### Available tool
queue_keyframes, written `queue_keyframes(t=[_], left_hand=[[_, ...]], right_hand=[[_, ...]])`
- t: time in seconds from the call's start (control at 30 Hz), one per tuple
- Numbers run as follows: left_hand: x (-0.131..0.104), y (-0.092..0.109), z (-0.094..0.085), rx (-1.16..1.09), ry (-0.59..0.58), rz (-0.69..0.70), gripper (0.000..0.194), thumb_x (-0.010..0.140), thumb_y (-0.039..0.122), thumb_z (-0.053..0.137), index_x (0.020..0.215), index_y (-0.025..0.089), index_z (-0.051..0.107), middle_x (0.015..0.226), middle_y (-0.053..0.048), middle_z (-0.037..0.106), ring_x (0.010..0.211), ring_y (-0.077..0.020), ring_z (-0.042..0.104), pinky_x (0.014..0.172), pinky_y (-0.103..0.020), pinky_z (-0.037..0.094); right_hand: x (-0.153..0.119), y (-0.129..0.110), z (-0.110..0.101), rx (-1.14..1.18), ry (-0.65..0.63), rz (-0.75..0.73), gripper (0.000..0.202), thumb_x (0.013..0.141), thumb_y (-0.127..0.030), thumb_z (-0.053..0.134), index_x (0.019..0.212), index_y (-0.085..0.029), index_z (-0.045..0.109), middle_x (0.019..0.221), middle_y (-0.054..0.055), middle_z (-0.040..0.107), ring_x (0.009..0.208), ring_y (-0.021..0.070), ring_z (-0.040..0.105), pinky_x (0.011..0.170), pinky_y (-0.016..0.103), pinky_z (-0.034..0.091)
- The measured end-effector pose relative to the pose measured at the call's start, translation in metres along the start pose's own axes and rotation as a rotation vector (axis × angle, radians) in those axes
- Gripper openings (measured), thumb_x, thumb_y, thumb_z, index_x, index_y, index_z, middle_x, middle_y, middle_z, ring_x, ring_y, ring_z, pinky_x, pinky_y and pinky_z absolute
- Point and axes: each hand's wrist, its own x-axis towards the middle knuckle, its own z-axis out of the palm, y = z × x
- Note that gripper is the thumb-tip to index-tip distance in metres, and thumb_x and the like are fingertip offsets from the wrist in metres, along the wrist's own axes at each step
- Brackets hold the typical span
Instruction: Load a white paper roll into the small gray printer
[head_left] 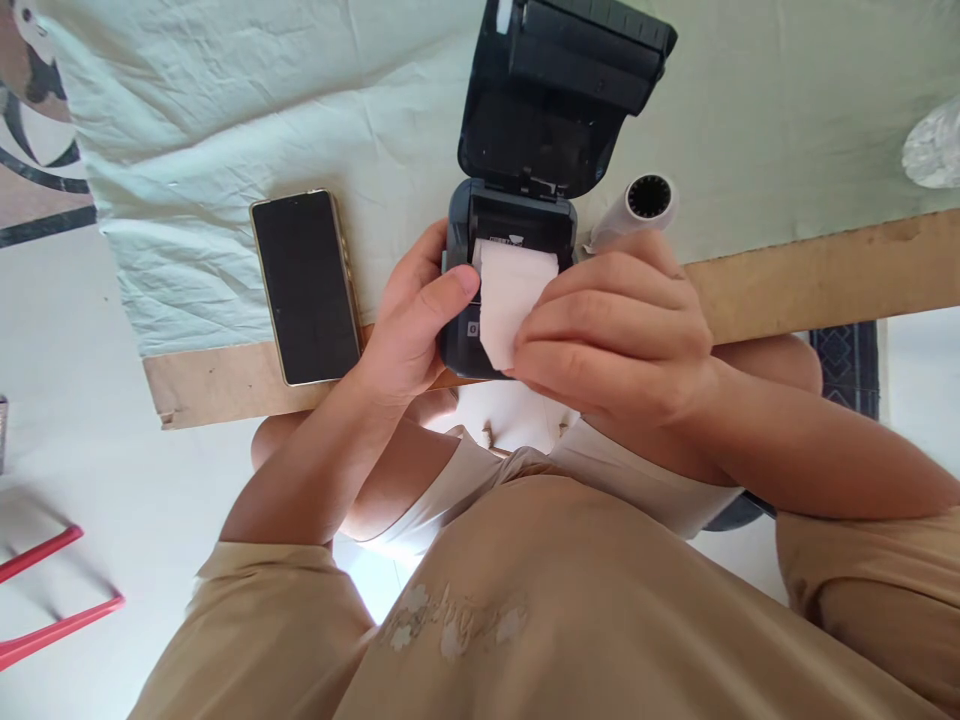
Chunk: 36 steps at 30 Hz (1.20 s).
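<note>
A small black receipt printer (459, 335) is held near the table's front edge, its hinged lid (540, 110) swung up and away from me. My left hand (412, 320) grips the printer's left side, with the thumb over the edge by the paper. White paper (514, 290) lies in the printer's bay and its loose end hangs over the front. My right hand (619, 325) pinches that paper end at its right side; the fingertips are partly hidden. Just beyond the right hand is a white paper roll (619, 222) with a dark toothed core.
A smartphone (307, 290) with a dark screen lies left of the printer, over the front edge. Pale green cloth (360, 130) covers the table, leaving a bare wooden strip (817, 275) in front. A clear plastic object (934, 150) sits at the far right.
</note>
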Motion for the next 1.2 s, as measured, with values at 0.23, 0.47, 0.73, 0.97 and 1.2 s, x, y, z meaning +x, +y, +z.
queue_keyframes(t=[0.23, 0.47, 0.73, 0.97, 1.2], left_hand=[[0.002, -0.001, -0.007, 0.018, -0.039, 0.042, 0.068, 0.072, 0.028, 0.1, 0.134, 0.036, 0.072, 0.114, 0.005, 0.081, 0.089, -0.0148, 0.071, 0.079, -0.027, 0.061], [-0.003, 0.008, -0.005, 0.141, -0.011, -0.034, 0.09, 0.065, 0.026, 0.099, 0.146, 0.034, 0.061, 0.152, -0.004, 0.067, 0.132, -0.0306, 0.069, 0.106, -0.039, 0.061], [0.003, -0.003, -0.015, 0.145, -0.086, 0.016, 0.088, 0.057, 0.03, 0.103, 0.136, 0.03, 0.064, 0.145, -0.004, 0.068, 0.122, -0.0305, 0.07, 0.091, -0.035, 0.06], [0.006, -0.005, -0.014, 0.144, -0.086, 0.025, 0.097, 0.065, 0.031, 0.097, 0.151, 0.029, 0.054, 0.123, -0.005, 0.071, 0.095, -0.0221, 0.073, 0.076, -0.035, 0.064], [0.016, -0.022, -0.03, 0.167, -0.171, 0.089, 0.114, 0.061, 0.038, 0.098, 0.161, 0.033, 0.043, 0.139, -0.007, 0.066, 0.1, -0.0247, 0.073, 0.073, -0.037, 0.062]], right_hand=[[-0.001, -0.002, -0.003, 0.02, -0.041, 0.008, 0.027, 0.106, -0.033, 0.057, 0.081, -0.029, 0.063, 0.085, -0.01, 0.075, 0.082, 0.0091, 0.07, 0.069, 0.033, 0.049], [0.0, 0.003, -0.019, 0.029, -0.332, 0.494, 0.023, 0.103, -0.054, 0.064, 0.113, -0.036, 0.075, 0.111, 0.003, 0.074, 0.112, 0.0227, 0.071, 0.085, 0.038, 0.061], [0.003, 0.007, -0.022, 0.036, -0.299, 0.549, 0.014, 0.103, -0.038, 0.065, 0.113, -0.037, 0.076, 0.109, 0.002, 0.074, 0.11, 0.0205, 0.074, 0.083, 0.034, 0.063], [-0.005, 0.022, -0.019, 0.112, -0.175, 0.274, 0.015, 0.101, -0.013, 0.066, 0.099, -0.026, 0.074, 0.098, -0.001, 0.072, 0.078, 0.009, 0.069, 0.063, 0.025, 0.054], [-0.006, 0.023, -0.02, 0.155, -0.245, 0.299, 0.013, 0.102, -0.016, 0.066, 0.103, -0.026, 0.074, 0.103, 0.002, 0.069, 0.087, 0.0117, 0.07, 0.065, 0.028, 0.059]])
